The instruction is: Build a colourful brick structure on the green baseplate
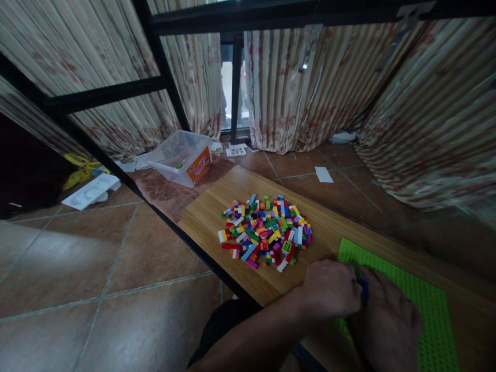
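A heap of several small coloured bricks point(265, 232) lies on a wooden board point(217, 212). A green studded baseplate point(430, 305) sits at the board's right end. My left hand point(331, 289) and my right hand point(387, 323) meet over the baseplate's near left corner, fingers closed together around a small blue brick point(363, 288) that shows between them. Most of that brick is hidden by the fingers.
A clear plastic tub point(182, 157) with an orange label stands on the tiled floor behind the board. A white foam tray point(93, 191) and papers lie at the left. Black metal bars point(116, 93) and striped curtains point(310, 82) close off the back.
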A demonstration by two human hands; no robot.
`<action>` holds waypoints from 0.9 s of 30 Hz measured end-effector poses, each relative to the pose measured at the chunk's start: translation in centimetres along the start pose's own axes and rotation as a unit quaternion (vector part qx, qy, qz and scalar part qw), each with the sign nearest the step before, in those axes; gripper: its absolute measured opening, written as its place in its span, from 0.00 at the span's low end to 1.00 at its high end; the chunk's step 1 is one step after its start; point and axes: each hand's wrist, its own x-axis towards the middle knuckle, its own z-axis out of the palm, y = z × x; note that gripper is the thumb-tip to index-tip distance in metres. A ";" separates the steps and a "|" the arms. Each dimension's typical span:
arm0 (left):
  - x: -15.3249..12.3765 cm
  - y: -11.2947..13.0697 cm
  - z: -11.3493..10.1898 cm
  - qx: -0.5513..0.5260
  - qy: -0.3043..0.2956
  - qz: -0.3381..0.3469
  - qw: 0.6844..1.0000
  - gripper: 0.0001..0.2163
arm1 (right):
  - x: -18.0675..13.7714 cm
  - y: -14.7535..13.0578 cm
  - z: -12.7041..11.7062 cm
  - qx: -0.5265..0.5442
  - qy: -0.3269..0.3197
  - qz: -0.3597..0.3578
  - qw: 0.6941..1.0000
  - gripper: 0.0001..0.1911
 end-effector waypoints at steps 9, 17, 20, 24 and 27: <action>0.0 -0.1 0.0 0.010 0.001 -0.001 1.000 0.15 | 0.0 -0.1 -0.2 0.011 -0.006 0.001 1.000 0.24; -0.1 0.1 -0.3 0.012 -0.014 -0.008 1.000 0.15 | -0.1 -0.1 0.0 0.017 -0.011 0.004 1.000 0.26; -0.1 0.2 -0.4 0.012 -0.016 -0.009 1.000 0.16 | -0.1 0.0 -0.1 0.012 -0.016 0.003 1.000 0.26; -0.1 0.2 -0.3 0.007 -0.023 -0.008 1.000 0.16 | 0.0 0.0 -0.3 0.018 -0.011 0.007 1.000 0.25; -0.1 0.2 -0.2 0.001 -0.012 -0.005 1.000 0.16 | 0.0 0.1 -0.3 0.027 -0.014 -0.002 1.000 0.25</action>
